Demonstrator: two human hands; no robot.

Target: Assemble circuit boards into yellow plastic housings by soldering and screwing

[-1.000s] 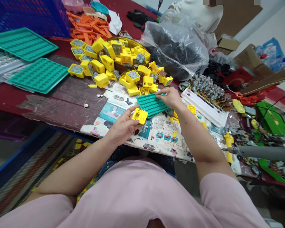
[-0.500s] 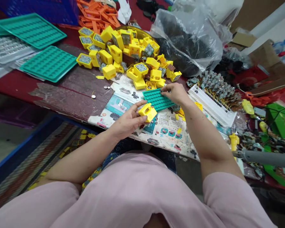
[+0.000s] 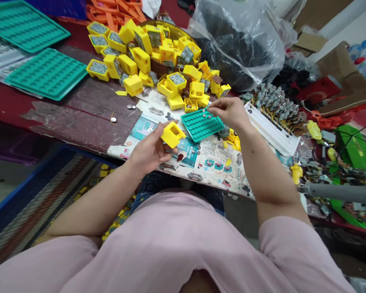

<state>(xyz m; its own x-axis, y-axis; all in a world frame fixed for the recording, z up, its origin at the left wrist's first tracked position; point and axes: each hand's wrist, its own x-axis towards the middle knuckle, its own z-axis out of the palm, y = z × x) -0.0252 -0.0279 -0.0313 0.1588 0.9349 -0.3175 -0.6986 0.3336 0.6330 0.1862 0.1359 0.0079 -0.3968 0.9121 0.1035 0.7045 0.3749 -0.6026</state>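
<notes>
My left hand grips a small yellow plastic casing with a perforated face, holding it just above the printed paper on the table. My right hand is pinched over the far edge of a small teal tray with rows of pockets; whatever sits between its fingertips is too small to make out. A few small silver discs lie on that tray near my fingers. Behind both hands is a heap of yellow casings, some with circuit boards inside.
Two larger teal trays lie at the left. Loose button cells rest on the worn red tabletop. A plastic bag of dark parts stands behind; a white rack of wired boards and a grey tool handle are at the right.
The left hand has turned the yellow casing and lifted it slightly toward the tray. The right hand has stayed pinched at the tray's far edge. The camera has tilted a little.
</notes>
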